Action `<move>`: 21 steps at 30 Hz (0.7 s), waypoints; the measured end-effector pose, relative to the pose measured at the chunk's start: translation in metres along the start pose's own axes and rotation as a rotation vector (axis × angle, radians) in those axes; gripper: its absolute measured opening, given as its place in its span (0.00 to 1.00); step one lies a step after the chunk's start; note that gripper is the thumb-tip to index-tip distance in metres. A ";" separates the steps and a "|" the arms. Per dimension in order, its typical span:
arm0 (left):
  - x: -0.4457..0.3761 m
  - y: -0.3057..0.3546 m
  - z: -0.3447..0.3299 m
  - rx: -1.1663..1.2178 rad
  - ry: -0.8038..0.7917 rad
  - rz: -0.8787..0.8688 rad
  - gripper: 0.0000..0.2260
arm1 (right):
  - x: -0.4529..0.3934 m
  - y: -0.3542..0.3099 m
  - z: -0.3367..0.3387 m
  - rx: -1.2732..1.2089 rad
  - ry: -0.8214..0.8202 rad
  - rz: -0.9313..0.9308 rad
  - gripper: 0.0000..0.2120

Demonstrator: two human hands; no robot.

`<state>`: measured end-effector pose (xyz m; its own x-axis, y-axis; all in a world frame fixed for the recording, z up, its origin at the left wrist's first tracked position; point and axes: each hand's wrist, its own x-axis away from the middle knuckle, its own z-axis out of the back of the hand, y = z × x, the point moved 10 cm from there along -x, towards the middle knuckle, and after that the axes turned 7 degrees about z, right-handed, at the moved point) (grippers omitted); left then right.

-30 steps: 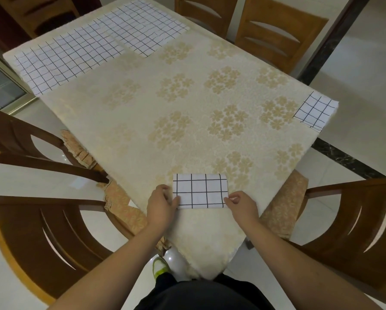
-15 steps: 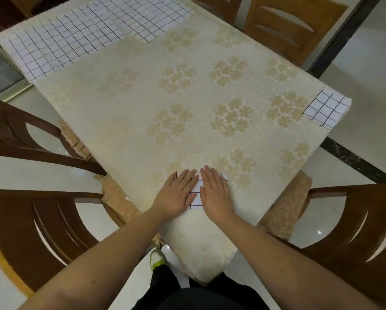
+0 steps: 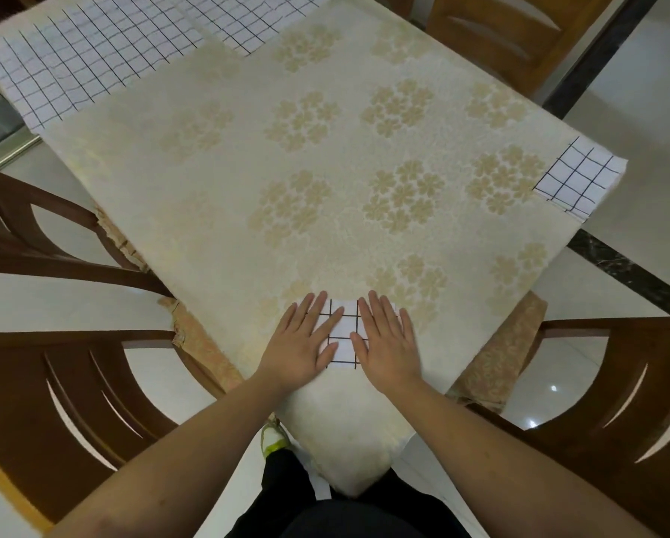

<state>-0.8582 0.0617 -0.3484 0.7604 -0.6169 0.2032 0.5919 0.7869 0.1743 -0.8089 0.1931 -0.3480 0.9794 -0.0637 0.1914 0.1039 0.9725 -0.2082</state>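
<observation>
The left grip [image 3: 300,343] and right grip [image 3: 387,343] lie flat with straight fingers, released rather than grasping. They press side by side on the small folded checked cloth [image 3: 343,332], which sits under both palms at the near corner of the table [image 3: 248,188]. Only a strip of it shows between them. Folding of this piece looks finished and pressing it flat seems the last step, though the palms hide most of it, so its edges may not be squared. Well ahead and right of the right grip lies another folded piece [image 3: 576,178], likely done. Far ahead and left of the left grip, large checked sheets [image 3: 93,60] lie spread, apparently awaiting folding.
</observation>
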 end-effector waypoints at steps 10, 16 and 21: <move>0.001 -0.047 0.018 0.078 -0.010 0.243 0.24 | 0.004 0.055 0.016 0.011 -0.021 -0.073 0.33; -0.033 -0.052 0.052 0.161 -0.006 0.290 0.21 | 0.015 0.073 0.038 -0.290 0.101 -0.358 0.21; -0.057 -0.043 0.047 -0.052 -0.254 0.271 0.18 | 0.024 0.077 0.025 -0.484 0.061 -0.468 0.24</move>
<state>-0.9399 0.0623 -0.3219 0.8046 -0.3647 0.4685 0.3963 0.9175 0.0337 -0.7814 0.2716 -0.3352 0.8191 -0.4798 0.3145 0.5712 0.6307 -0.5253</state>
